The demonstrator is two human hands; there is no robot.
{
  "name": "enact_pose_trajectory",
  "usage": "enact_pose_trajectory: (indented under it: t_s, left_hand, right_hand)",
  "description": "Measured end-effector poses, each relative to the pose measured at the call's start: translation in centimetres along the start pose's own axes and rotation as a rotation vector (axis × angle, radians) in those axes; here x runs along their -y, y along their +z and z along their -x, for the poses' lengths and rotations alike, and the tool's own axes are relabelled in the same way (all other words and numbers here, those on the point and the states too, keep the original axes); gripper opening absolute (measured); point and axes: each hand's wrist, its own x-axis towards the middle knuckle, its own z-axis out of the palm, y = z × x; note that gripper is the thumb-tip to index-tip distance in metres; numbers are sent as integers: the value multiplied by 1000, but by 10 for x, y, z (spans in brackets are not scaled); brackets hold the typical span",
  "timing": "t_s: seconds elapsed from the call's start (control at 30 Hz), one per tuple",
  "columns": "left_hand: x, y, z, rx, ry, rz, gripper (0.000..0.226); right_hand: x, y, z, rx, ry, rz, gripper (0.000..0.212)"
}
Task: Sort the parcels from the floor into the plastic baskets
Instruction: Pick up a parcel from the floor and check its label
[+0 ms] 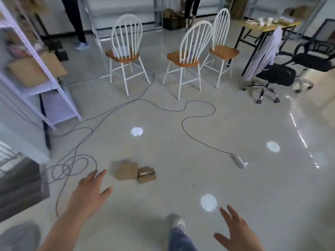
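Note:
Two brown parcels lie side by side on the grey floor: a larger flat one (126, 170) and a smaller one (146, 174) with shiny tape, touching its right edge. My left hand (90, 193) reaches forward with fingers spread, just left of and below the larger parcel, holding nothing. My right hand (239, 230) hangs low at the right with fingers spread, empty and far from the parcels. A dark basket-like container (20, 185) shows at the left edge, blurred.
Loose cables (76, 160) coil on the floor left of the parcels, and a black cord runs to a white power strip (239, 161). Three white spindle chairs (188, 57), a shelf rack (36, 84), office chairs (272, 77) and a desk stand farther back. My foot (178, 223) is below.

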Motion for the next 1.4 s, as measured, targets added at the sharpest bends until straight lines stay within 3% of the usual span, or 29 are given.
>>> enact_pose_trajectory:
  t_s: [0.17,0.3,0.4,0.53,0.7,0.8,0.9,1.07,1.2,1.33,1.4]
  left_hand:
    - [-20,43,-73,52,-46,62,63]
    - [-19,102,-153,158,-71,125,62]
    - [-9,158,-214,243,-106,177,64]
    - [13,256,-296,319,-52,116,58]
    - [54,435,-407,427,3,58,59]
    - [79,524,-470,398,-12,29,65]
    - [92,589,-528,423,-79,215,76]
    - [88,646,-565,325,-175,436,87]
    - [87,638,-568,316,-280,647,81]
    - [91,642,-552,90,-104,684,49]
    - [97,652,-547,1,-52,734,40]
  right_hand:
    - [22,-12,-116,75,-84,77,77]
    - [62,-7,-232,196,-126,272,70]
    - [103,20,-324,175,-188,273,68]
    - [156,100,-445,225,-213,154,62]
    - [174,262,-616,368,-138,52,68]
    - [170,323,-711,300,-154,33,63]
    - [166,356,-788,189,-174,-49,59]
    - [186,386,-834,242,-71,-536,53]
    - [204,387,-823,324,-17,-712,38]
    - [195,385,-817,41,-87,-782,14]
    - [187,387,-819,-81,-173,-760,13]
